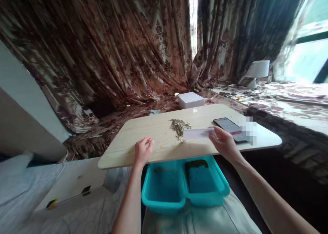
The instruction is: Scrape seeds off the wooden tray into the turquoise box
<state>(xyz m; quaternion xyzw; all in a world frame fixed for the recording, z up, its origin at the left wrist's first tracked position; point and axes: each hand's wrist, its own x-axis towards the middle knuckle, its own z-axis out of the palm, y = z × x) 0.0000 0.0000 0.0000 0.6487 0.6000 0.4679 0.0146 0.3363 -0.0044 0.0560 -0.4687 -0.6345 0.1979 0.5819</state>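
A small heap of greenish-brown seeds (179, 126) lies on a pale wooden board (159, 124). My right hand (224, 143) is closed on a white card (196, 134), whose left edge touches the heap. My left hand (142, 151) rests at the board's near edge with its fingers curled loosely, holding nothing that I can see. Below the board's near edge sit two teal plastic trays (164, 189) side by side on my lap, each with a little dark material at its far end.
A black phone (229, 126) lies on the board's right part beside a blurred patch. A white box (191, 99) sits beyond the board. Patterned brown curtains hang behind. A white lamp (257, 70) stands at right. White cardboard (74, 186) lies at left.
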